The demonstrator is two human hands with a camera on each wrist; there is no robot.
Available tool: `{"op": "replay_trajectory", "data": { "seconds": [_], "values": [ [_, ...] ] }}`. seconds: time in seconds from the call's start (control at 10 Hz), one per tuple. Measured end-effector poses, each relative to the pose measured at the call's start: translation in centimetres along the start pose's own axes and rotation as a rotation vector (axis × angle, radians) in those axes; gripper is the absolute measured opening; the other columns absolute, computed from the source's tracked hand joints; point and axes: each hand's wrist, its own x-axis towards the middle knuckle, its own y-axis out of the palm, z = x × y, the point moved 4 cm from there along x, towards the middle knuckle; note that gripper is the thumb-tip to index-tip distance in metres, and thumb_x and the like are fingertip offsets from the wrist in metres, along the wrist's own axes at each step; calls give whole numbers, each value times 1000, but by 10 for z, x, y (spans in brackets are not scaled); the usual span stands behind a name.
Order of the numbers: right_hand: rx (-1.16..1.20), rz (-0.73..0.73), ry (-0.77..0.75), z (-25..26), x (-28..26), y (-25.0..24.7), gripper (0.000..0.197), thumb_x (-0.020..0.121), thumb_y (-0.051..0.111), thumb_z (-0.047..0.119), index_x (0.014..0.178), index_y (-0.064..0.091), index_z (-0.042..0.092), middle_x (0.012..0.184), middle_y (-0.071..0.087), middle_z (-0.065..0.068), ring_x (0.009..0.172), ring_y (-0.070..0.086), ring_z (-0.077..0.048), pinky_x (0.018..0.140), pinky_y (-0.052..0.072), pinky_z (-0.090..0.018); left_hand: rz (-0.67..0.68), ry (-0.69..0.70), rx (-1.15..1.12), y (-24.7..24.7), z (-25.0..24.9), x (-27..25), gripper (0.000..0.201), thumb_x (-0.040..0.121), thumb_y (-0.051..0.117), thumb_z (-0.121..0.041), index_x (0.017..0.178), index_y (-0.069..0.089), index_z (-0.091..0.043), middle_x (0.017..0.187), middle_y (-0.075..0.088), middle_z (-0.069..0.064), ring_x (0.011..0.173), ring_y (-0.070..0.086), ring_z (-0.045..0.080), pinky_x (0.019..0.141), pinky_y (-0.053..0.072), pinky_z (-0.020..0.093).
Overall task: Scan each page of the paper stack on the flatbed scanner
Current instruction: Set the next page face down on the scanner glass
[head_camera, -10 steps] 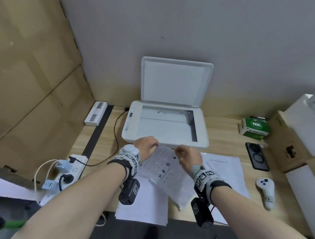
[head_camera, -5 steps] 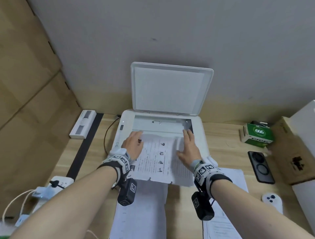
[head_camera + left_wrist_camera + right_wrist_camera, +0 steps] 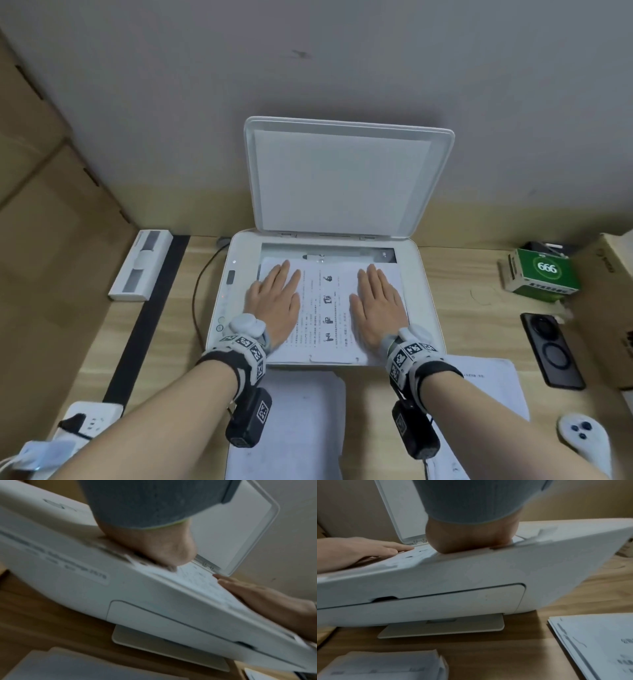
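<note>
Flat on the glass of the scanner (image 3: 322,365) lay a printed sheet (image 3: 325,305), text side up, its near edge reaching the scanner's front lip. Both hands were spread palm down on it: the left hand (image 3: 274,301) on the sheet's left side, the right hand (image 3: 376,305) on its right side, fingers straight and pointing toward the far wall, pinching nothing. A strip of bare glass showed beyond the fingertips. The scanner's lid (image 3: 346,178) stood raised at the far side, leaning toward the wall.

From the left wrist view, blurred, the heel of the left hand (image 3: 154,547) pressed on the sheet (image 3: 205,582) and the right hand (image 3: 257,597) lay flat farther along it. The right wrist view showed the same from the other side, with the right hand (image 3: 471,538) bearing down on the scanner's top (image 3: 471,572) and the left hand (image 3: 359,550) stretched flat.

On the wooden counter (image 3: 472,301), near the scanner's front, lay a pile of paper (image 3: 294,428) between the forearms, and a second pile of printed pages (image 3: 493,387) to the right. Farther right sat a green box (image 3: 544,274), a dark phone (image 3: 551,353) and a white controller (image 3: 585,438). On the left were a white case (image 3: 142,265) and a power strip (image 3: 85,418).
</note>
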Motion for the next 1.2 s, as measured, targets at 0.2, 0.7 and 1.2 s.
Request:
{"op": "replay_trajectory", "data": {
  "seconds": [0.2, 0.7, 1.2],
  "values": [
    [-31, -29, 15, -3, 31, -2, 62, 102, 5, 46, 158, -5, 22, 165, -14, 2, 151, -14, -13, 124, -2, -37, -49, 18, 48, 3, 3, 27, 65, 95, 1, -43, 156, 12, -26, 164, 3, -3, 151, 3, 15, 122, 9, 42],
    [-44, -36, 30, 1, 38, -2, 62, 103, 7, 44, 159, -4, 21, 166, -12, 2, 152, -13, -13, 124, -2, -36, -14, 15, 78, 4, 5, 33, 67, 93, -5, -43, 156, 6, -25, 164, -2, -2, 151, -2, 17, 122, 7, 43],
    [-37, 20, -60, 2, 48, -38, 51, 99, 20, 49, 137, 38, 21, 148, 38, -3, 137, 35, -26, 110, 33, -38, 85, 19, -8, -42, 0, 52, 54, 89, 36, -37, 140, 42, -20, 150, 35, 3, 135, 31, 23, 108, 31, 40]
  ]
}}
